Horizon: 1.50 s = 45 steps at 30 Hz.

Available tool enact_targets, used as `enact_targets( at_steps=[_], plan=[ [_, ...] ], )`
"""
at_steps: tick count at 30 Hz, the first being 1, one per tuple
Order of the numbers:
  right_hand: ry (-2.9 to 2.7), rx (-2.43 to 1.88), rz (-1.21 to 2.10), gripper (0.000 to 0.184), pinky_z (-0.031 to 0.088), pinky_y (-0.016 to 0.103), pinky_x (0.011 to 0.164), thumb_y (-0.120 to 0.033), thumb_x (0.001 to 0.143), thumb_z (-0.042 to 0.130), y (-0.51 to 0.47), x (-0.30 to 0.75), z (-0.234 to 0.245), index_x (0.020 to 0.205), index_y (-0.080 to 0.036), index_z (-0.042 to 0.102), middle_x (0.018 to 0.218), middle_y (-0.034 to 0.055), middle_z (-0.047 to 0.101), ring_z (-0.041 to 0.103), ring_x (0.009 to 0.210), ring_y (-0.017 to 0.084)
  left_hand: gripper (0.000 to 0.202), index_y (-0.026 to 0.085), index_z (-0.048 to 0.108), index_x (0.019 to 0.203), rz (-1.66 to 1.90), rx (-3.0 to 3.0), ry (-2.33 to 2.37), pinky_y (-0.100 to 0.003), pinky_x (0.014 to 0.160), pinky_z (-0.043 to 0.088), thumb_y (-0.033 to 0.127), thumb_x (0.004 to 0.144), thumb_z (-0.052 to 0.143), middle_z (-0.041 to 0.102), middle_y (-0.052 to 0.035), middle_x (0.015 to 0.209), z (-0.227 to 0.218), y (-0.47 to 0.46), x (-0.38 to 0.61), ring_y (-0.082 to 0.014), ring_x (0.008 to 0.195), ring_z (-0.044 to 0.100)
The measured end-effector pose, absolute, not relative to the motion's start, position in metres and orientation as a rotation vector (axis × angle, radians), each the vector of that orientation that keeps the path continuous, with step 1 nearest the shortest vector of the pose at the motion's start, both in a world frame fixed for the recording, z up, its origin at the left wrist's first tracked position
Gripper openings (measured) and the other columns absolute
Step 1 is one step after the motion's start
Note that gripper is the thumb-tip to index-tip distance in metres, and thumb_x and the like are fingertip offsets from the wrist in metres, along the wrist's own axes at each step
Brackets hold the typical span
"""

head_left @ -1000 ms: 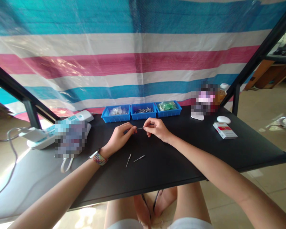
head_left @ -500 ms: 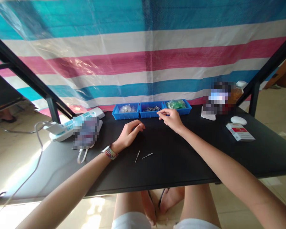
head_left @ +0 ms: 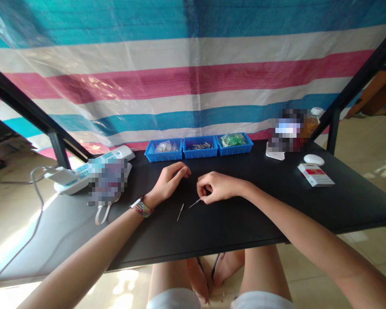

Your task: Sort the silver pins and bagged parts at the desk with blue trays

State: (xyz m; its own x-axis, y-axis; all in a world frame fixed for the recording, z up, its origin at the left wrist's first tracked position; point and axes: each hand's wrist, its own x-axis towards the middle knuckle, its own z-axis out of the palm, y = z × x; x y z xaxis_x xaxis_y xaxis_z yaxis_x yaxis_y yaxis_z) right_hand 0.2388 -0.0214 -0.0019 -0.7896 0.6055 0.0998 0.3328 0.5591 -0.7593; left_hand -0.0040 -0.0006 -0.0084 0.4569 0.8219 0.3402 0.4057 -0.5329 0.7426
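Observation:
Two thin metal blind rivets lie on the black table [head_left: 231,231] in front of me. My right hand [head_left: 220,187] is curled, its thumb and forefinger pinched on the upper end of the right rivet [head_left: 194,204]; the thin end points down and left. The left rivet [head_left: 180,212] lies by itself on the tabletop. My left hand [head_left: 171,179] rests beyond the rivets, loosely bent, a gap showing between thumb and fingers and nothing visible in it. Behind both hands, a blue middle bin [head_left: 200,154] holds many more metal rivets.
A blue left bin [head_left: 163,157] holds clear bags, a blue right bin [head_left: 235,149] green pieces in plastic. At left are a power strip [head_left: 83,175] and a blurred item [head_left: 107,182] with a strap. A box [head_left: 315,175], white oval object [head_left: 314,160] and bottle [head_left: 315,118] stand right.
My right hand has come from the bins down to the right rivet and closed on its end, tilting it slightly. My left hand stays about where it was. The view has shifted slightly.

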Motion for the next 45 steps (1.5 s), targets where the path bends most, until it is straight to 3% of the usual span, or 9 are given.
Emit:
enact_targets(
  at_steps=[6,12,19,22,26,30,36,40,45],
  plan=[
    [-1.983,-0.888,1.250,0.007,0.037,0.023,0.056,-0.021,0.077,0.070,-0.002,0.245,-0.014,0.080,-0.018,0.064,0.068,-0.0048,0.059,0.048,0.059,0.010,0.043,0.018,0.071,0.094,0.858,2.157,0.969,-0.031,0.080,0.053,0.055,0.105,0.052,0.073,-0.0057,0.090,-0.007,0.000,-0.004,-0.0218,0.085,0.068],
    [-1.673,-0.947,1.309,0.023,0.035,0.021,0.046,-0.037,0.079,0.074,0.005,0.241,-0.024,0.081,-0.019,0.061,0.064,-0.0062,0.054,0.046,0.049,0.009,0.034,0.018,0.070,0.091,0.911,2.177,0.972,-0.030,0.077,0.052,0.050,0.099,0.064,0.071,-0.0039,0.085,-0.008,0.000,-0.002,-0.0196,0.080,0.064],
    [-1.622,-0.952,1.315,0.032,0.040,0.020,0.043,-0.046,0.081,0.079,0.008,0.239,-0.030,0.081,-0.019,0.061,0.061,-0.0063,0.054,0.050,0.047,0.009,0.039,0.019,0.068,0.086,0.954,2.192,0.997,-0.032,0.079,0.051,0.052,0.104,0.056,0.071,-0.0052,0.085,-0.010,0.002,-0.003,-0.0208,0.082,0.065],
    [-1.586,-0.948,1.312,0.032,0.043,0.020,0.043,-0.046,0.082,0.078,0.007,0.237,-0.029,0.082,-0.018,0.063,0.061,-0.0054,0.057,0.054,0.048,0.009,0.041,0.019,0.066,0.084,0.961,2.200,1.018,-0.030,0.077,0.050,0.053,0.104,0.055,0.070,-0.0043,0.083,-0.013,0.004,-0.003,-0.0199,0.080,0.064],
    [-1.494,-0.887,1.334,0.033,0.049,0.022,0.046,-0.040,0.075,0.085,0.003,0.234,-0.026,0.089,-0.018,0.066,0.077,-0.0015,0.067,0.060,0.052,0.010,0.040,0.019,0.066,0.083,0.974,2.193,1.071,-0.028,0.073,0.048,0.052,0.103,0.057,0.067,-0.0017,0.078,-0.019,0.007,-0.004,-0.0177,0.075,0.061],
    [-1.486,-0.860,1.336,0.032,0.054,0.024,0.054,-0.037,0.074,0.087,0.000,0.232,-0.026,0.086,-0.018,0.065,0.066,-0.0031,0.065,0.062,0.053,0.011,0.040,0.019,0.066,0.080,0.979,2.180,1.079,-0.028,0.072,0.047,0.050,0.104,0.059,0.068,-0.0012,0.077,-0.020,0.008,-0.005,-0.0169,0.074,0.061],
    [-1.505,-0.877,1.288,0.034,0.051,0.023,0.049,-0.046,0.079,0.084,-0.001,0.229,-0.028,0.082,-0.018,0.066,0.063,-0.0033,0.063,0.060,0.051,0.011,0.038,0.019,0.066,0.084,0.963,2.160,1.036,-0.029,0.074,0.048,0.049,0.105,0.056,0.068,-0.0018,0.080,-0.015,0.004,-0.005,-0.0177,0.076,0.062],
    [-1.497,-0.907,1.265,0.039,0.051,0.023,0.047,-0.053,0.081,0.083,0.002,0.229,-0.030,0.081,-0.016,0.068,0.073,0.0011,0.070,0.059,0.050,0.010,0.029,0.019,0.066,0.095,1.015,2.109,1.010,-0.029,0.076,0.050,0.047,0.101,0.063,0.065,-0.0019,0.085,-0.013,0.002,-0.003,-0.0177,0.078,0.061],
    [-1.510,-0.922,1.291,0.043,0.051,0.023,0.047,-0.057,0.080,0.083,0.004,0.229,-0.031,0.083,-0.015,0.070,0.077,0.0030,0.072,0.060,0.051,0.010,0.026,0.019,0.065,0.093,1.036,2.131,0.989,-0.028,0.074,0.048,0.043,0.101,0.064,0.063,-0.0011,0.083,-0.012,0.001,-0.002,-0.0167,0.077,0.058]
  ],
)
